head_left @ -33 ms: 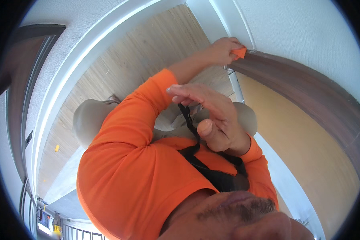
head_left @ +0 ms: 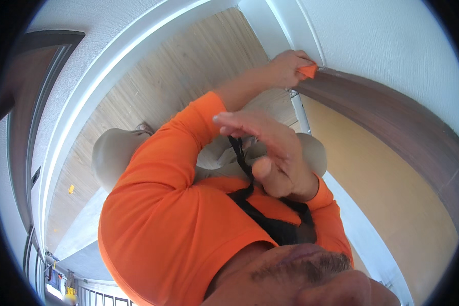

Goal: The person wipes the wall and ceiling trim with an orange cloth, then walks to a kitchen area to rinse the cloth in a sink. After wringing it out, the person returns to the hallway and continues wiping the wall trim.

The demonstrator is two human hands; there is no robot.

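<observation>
My left hand [head_left: 285,66] reaches forward and presses a small orange piece [head_left: 307,71] against the top end of a dark brown door edge [head_left: 392,120]; the fingers are closed round it. What the piece is cannot be made out. My right hand [head_left: 273,155] hovers in front of my chest with flat, loosely spread fingers and nothing in it. A black strap [head_left: 239,158] runs down my chest behind that hand. Both arms wear orange sleeves [head_left: 173,204].
The door's tan face [head_left: 392,204] fills the right side, with a white wall [head_left: 392,41] and a white frame [head_left: 280,25] above it. My knees in beige trousers [head_left: 112,153] are over a light wooden floor [head_left: 188,76]. Another dark door frame [head_left: 20,127] stands far left.
</observation>
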